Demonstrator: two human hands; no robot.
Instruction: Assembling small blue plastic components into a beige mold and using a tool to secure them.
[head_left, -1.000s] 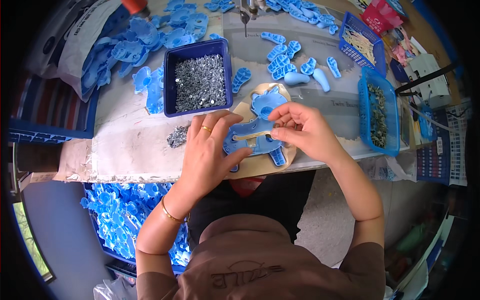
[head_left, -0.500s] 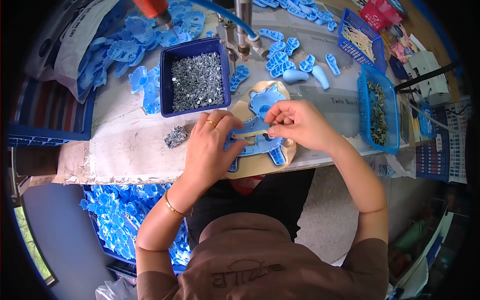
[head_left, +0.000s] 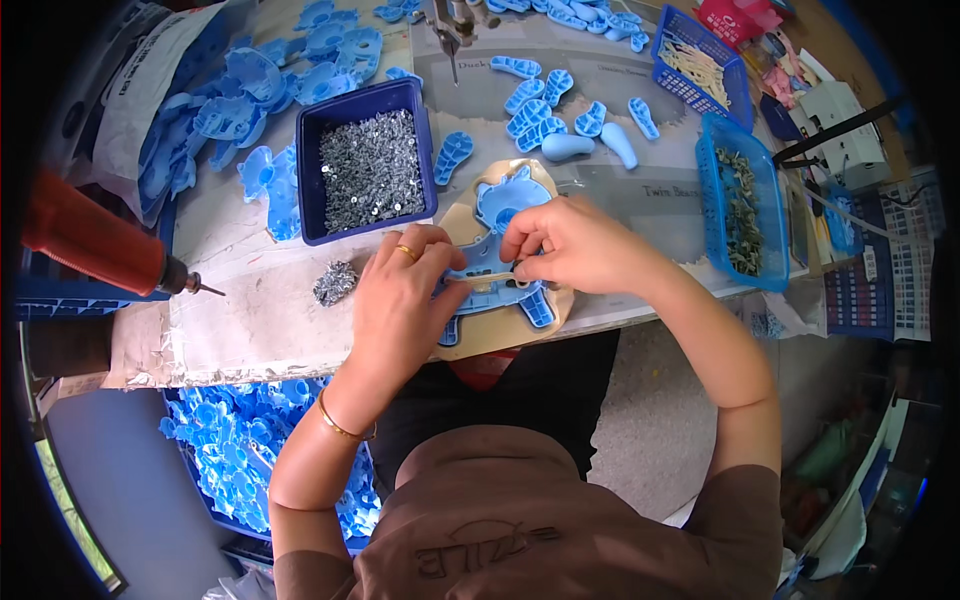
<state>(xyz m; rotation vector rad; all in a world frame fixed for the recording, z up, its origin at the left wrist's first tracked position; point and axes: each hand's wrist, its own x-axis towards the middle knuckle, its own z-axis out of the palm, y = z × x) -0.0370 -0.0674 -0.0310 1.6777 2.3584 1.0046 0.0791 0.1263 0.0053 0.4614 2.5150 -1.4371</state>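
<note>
Cream-coloured, thin and elastic-looking, a narrow band (head_left: 490, 279) lies across the blue plastic animal-shaped half-shell (head_left: 483, 255) on the tabletop (head_left: 240, 290), its long axis running nearly nine to three o'clock. From the left hand (head_left: 400, 285) it lies toward three o'clock; from the right hand (head_left: 580, 245), toward eight. Each hand is nearest its own end. Right grip is narrow, left wider; whether either pinches the band, I cannot tell.

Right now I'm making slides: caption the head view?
Right hand pinching a pale band over a blue shell, left hand alongside.
</note>
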